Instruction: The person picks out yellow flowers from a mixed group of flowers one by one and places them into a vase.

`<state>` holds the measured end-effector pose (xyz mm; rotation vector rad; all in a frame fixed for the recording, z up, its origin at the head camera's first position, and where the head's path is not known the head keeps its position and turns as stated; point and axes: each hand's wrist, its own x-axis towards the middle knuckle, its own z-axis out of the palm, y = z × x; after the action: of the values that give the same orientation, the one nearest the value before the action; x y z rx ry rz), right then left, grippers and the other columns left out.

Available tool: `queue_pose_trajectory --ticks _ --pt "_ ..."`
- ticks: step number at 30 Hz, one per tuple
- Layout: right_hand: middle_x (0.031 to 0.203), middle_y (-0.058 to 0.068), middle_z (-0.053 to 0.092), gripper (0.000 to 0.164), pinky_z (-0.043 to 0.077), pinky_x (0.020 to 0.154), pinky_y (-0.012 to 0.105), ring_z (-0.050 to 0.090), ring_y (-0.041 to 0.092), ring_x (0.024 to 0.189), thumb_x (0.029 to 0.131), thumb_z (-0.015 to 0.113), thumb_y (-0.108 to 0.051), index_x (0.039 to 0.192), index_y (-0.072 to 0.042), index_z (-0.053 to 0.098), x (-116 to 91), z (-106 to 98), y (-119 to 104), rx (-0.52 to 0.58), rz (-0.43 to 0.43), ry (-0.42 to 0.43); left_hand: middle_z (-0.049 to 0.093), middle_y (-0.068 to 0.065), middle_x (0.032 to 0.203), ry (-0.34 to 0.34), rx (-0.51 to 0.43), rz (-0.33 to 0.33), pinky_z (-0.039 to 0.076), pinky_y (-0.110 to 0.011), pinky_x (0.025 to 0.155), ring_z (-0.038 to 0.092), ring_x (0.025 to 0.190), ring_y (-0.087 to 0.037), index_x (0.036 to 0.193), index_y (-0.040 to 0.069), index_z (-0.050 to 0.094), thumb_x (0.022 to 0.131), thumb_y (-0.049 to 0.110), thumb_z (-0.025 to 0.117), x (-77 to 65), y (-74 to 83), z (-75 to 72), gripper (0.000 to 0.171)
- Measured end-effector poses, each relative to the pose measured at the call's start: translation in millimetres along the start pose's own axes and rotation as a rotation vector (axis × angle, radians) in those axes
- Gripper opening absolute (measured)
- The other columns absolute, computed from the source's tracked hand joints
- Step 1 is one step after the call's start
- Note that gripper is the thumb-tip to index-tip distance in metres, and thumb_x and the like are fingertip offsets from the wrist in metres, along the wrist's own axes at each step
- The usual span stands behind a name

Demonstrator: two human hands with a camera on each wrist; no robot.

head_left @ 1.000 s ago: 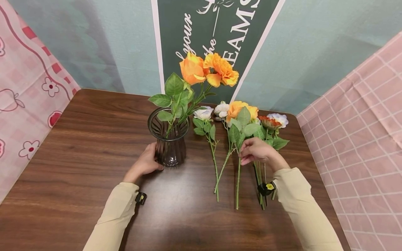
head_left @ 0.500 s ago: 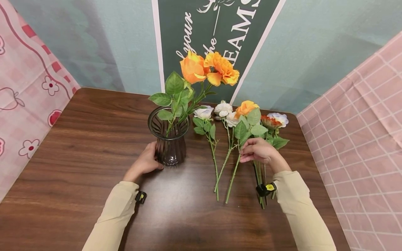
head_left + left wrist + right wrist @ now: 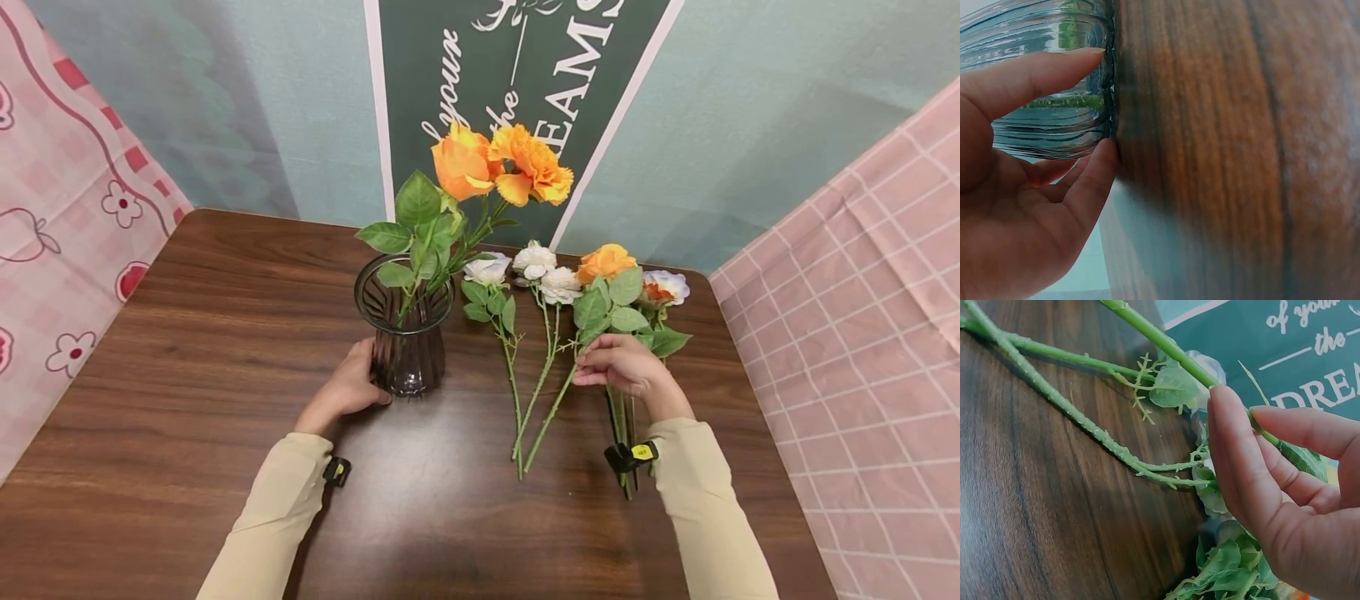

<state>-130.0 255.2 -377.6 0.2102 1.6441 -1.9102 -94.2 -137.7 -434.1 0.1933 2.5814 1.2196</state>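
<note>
In the head view, my left hand (image 3: 351, 383) holds the base of a dark, ribbed glass vase (image 3: 408, 362), thumb in front and fingers behind. The left wrist view shows thumb and fingertips on either side of the glass (image 3: 1016, 47), down at the tabletop. Standing in the vase are an orange rose (image 3: 461, 165) and a ruffled orange carnation (image 3: 536, 171). My right hand (image 3: 622, 367) pinches the green stem (image 3: 1166, 345) of a yellow-orange rose (image 3: 606, 262) between thumb and fingers. That rose slants, its bloom to the upper right and its stem end toward the lower left.
Between vase and right hand lie a pale lilac rose (image 3: 487, 268) and a branched stem of white blooms (image 3: 536, 260). Beyond the right hand are more stems with a lilac-and-orange bloom (image 3: 667, 286). A lettered dark green banner (image 3: 517, 92) hangs behind the wooden table (image 3: 247, 292).
The yellow-orange rose has tilted in my right hand: its bloom moved right and its stem end swung left, uncovering the white blooms. My left hand and the vase have stayed put.
</note>
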Motion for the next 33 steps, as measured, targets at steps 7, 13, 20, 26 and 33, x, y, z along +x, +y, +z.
queue_pose_trajectory --ticks 7,13,20,26,33 --pt "0.077 0.017 0.061 0.021 0.053 0.071 0.037 0.064 0.027 0.069 0.085 0.038 0.017 0.077 0.004 0.052 -5.9 0.0 1.1 0.055 -0.026 0.004 0.034 -0.032 0.126 0.0 -0.003 -0.003 0.03 -0.051 0.098 0.036 0.116 -0.043 0.13 -0.012 0.027 0.056 -0.001 0.073 -0.3 0.7 0.3 0.088" --pt "0.076 0.018 0.061 0.02 0.053 0.071 0.037 0.065 0.028 0.069 0.085 0.038 0.018 0.077 0.004 0.05 -9.4 3.1 0.6 0.09 -0.046 0.03 0.034 -0.033 0.126 0.003 -0.006 0.007 0.029 -0.051 0.099 0.035 0.117 -0.043 0.13 -0.013 0.027 0.056 -0.001 0.073 -1.0 0.5 -0.3 0.087" --pt "0.074 0.019 0.06 0.019 0.053 0.071 0.037 0.065 0.031 0.069 0.085 0.036 0.019 0.077 0.005 0.048 -10.4 6.5 2.0 0.125 -0.06 0.052 0.035 -0.033 0.125 0.003 0.004 0.018 0.03 -0.051 0.098 0.035 0.116 -0.043 0.129 -0.013 0.028 0.057 -0.001 0.072 -1.4 -0.2 0.2 0.086" --pt "0.075 0.019 0.059 0.022 0.053 0.071 0.037 0.065 0.03 0.07 0.085 0.036 0.019 0.074 0.005 0.049 -12.9 6.8 1.4 0.155 -0.069 0.063 0.035 -0.033 0.124 0.004 0.003 0.017 0.03 -0.051 0.098 0.036 0.115 -0.043 0.129 -0.013 0.028 0.057 -0.001 0.072 -1.6 -0.3 0.0 0.086" --pt "0.074 0.019 0.059 0.026 0.052 0.072 0.037 0.065 0.029 0.071 0.084 0.034 0.02 0.071 0.008 0.054 -11.9 7.3 3.2 0.175 -0.073 0.05 0.035 -0.032 0.124 0.003 0.006 0.012 0.03 -0.051 0.098 0.037 0.115 -0.043 0.129 -0.013 0.028 0.057 0.0 0.073 -1.0 -0.6 -0.1 0.086"
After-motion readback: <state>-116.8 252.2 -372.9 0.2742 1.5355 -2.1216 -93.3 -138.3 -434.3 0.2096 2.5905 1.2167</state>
